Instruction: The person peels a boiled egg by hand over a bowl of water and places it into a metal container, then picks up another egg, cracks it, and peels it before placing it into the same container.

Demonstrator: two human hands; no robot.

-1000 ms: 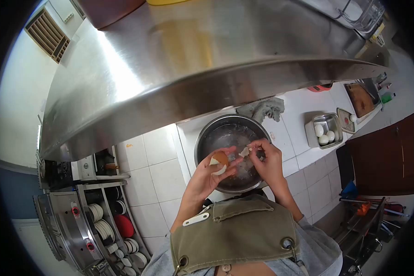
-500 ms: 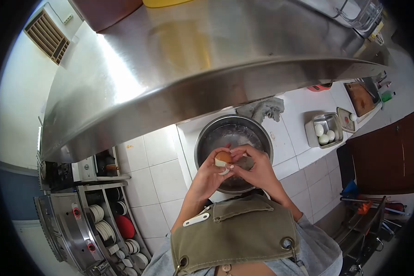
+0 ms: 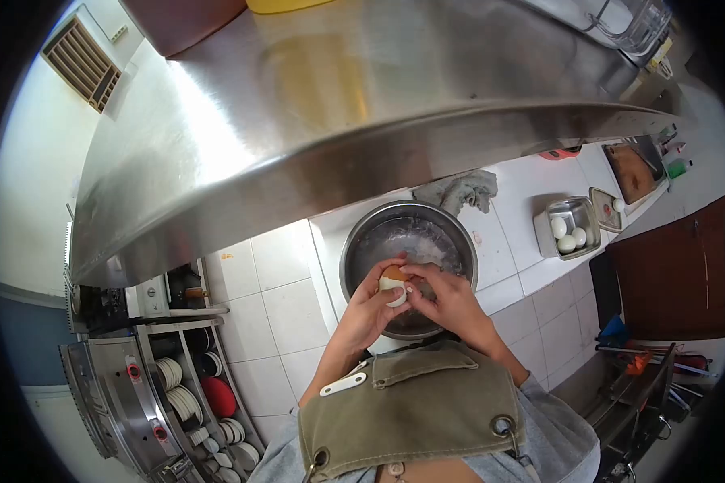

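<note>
Over a metal bowl [image 3: 353, 241] of water, I hold a partly peeled egg [image 3: 393, 295]. Brown shell covers its upper end, and the lower part shows smooth white. My left hand [image 3: 361, 316] is closed around the egg from the left, with the thumb along its lower side. The fingers of my right hand [image 3: 453, 303] are bent onto the egg's right side, with fingertips at the edge of the brown shell. Pale bits float in the bowl's water, too small to make out.
A steel shelf [image 3: 338, 145] juts out above the counter [image 3: 503, 241]. Behind the bowl lies a grey cloth [image 3: 463, 191]. To the right, a metal container [image 3: 568, 211] holds several peeled eggs, beside a small tray [image 3: 600, 205] with a white egg. Plates [image 3: 184, 405] fill a rack at left.
The brown patch on the egg looks smaller, and more white shows. My right fingers have shifted left onto the egg; my left hand has hardly moved.
</note>
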